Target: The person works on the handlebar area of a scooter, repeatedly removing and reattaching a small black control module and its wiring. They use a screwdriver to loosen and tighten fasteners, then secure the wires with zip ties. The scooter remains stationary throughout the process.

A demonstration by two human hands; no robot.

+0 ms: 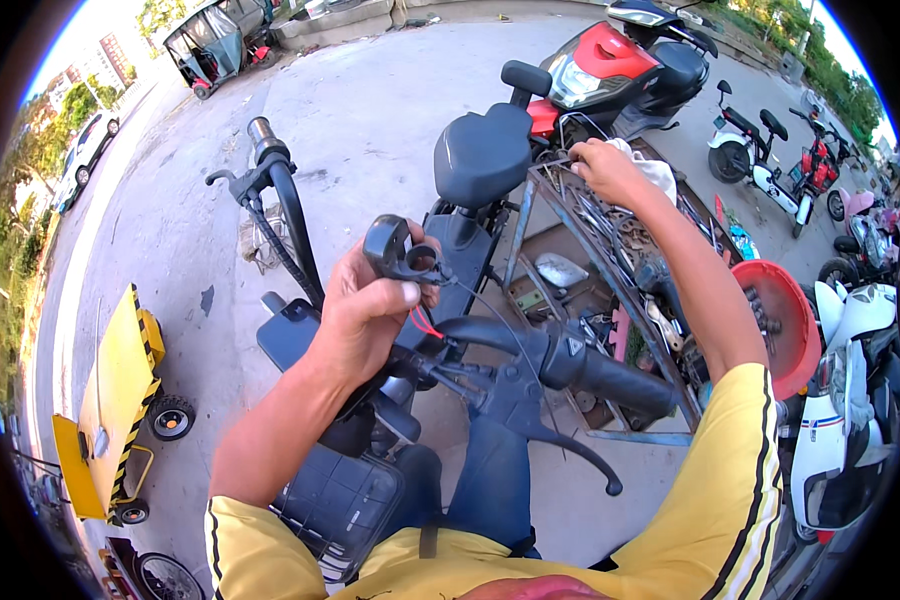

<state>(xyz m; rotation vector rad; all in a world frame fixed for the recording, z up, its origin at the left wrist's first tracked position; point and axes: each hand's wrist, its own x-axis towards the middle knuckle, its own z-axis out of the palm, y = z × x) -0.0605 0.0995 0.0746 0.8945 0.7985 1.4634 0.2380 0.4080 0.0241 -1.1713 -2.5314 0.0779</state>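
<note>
My left hand (355, 310) is closed round a black handlebar part with a ring clamp (398, 250), perhaps a throttle or switch housing. It is held above the handlebar of an electric bike. A thin black cable hangs from it, and red wires (425, 322) show below the hand. Beneath are the right handlebar grip (620, 385) and a black brake lever (580, 455). My right hand (607, 172) reaches to the far corner of a metal tool cart (595, 240), beside a white cloth (655, 168). Its fingers are curled; what they hold, if anything, cannot be made out.
The cart carries loose tools and parts, with a red basin (780, 325) at its right. The bike's black seat (483, 155) and left handlebar (270, 150) stand ahead. A red scooter (600, 65) is beyond. A yellow wheeled cart (120, 400) stands left; parked scooters (840, 430) line the right.
</note>
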